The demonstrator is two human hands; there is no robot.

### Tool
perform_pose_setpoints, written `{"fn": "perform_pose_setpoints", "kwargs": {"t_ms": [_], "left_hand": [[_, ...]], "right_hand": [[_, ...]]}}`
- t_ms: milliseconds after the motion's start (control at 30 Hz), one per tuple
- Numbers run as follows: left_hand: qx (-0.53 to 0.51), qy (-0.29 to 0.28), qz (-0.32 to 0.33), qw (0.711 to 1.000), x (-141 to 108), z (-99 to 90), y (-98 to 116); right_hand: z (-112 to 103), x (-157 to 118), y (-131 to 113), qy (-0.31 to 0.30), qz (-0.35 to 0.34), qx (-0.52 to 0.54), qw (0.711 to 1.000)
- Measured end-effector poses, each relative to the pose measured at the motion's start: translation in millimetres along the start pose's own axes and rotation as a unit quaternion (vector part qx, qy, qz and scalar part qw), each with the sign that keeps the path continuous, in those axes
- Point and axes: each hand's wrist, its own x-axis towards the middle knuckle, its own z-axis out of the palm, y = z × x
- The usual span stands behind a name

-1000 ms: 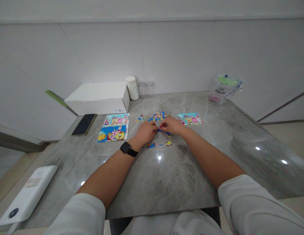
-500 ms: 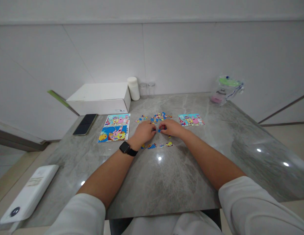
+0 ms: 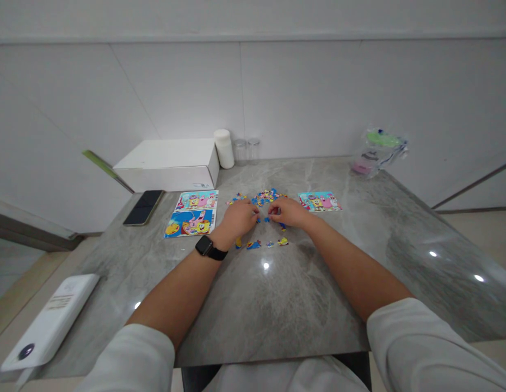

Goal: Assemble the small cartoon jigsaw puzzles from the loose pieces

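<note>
My left hand, with its fingers curled together, has a small blue puzzle piece at its fingertips. Facing it, my right hand is closed in a pinch; whatever its fingers hold is too small to make out. Just left of those fingertips lies another blue piece. Behind both hands is a heap of mixed puzzle pieces. Nearer to me, a loose row holds joined blue pieces and a yellow piece. My right hand partly covers more pieces below it.
Cartoon picture cards lie at the left, and a single card at the right. Around them are a phone, a white box, a white canister, two clear glasses, a plastic bag and a white device.
My right hand's fingertips have drawn slightly right, away from the blue piece between the hands. My left hand stays nearly in place. The whole view has shifted a little.
</note>
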Motion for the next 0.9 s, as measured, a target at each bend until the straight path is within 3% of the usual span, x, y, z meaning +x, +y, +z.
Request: {"fn": "perform_pose_setpoints", "kwargs": {"t_ms": [267, 400, 533, 733, 900], "left_hand": [[-0.028, 0.081, -0.036, 0.996, -1.9, -37.3, -16.4], [-0.006, 0.089, -0.055, 0.994, -5.1, -50.9, -25.4], [0.036, 0.087, -0.086, 0.992, -7.6, -61.8, -37.6], [0.050, 0.087, -0.108, 0.989, -6.1, -59.9, -49.6], [0.069, 0.087, -0.131, 0.985, -5.6, -47.4, -56.7]], "right_hand": [[-29.2, -2.9, 20.3, 0.082, 0.099, -0.002, 0.992], [-50.1, -8.9, 28.5, 0.099, 0.162, -0.002, 0.982], [-69.9, -11.4, 34.3, 0.111, 0.180, -0.020, 0.977], [-94.1, 16.6, 27.1, 0.089, 0.178, -0.070, 0.978], [-81.4, 52.6, 14.5, 0.108, 0.176, -0.073, 0.976]]}}
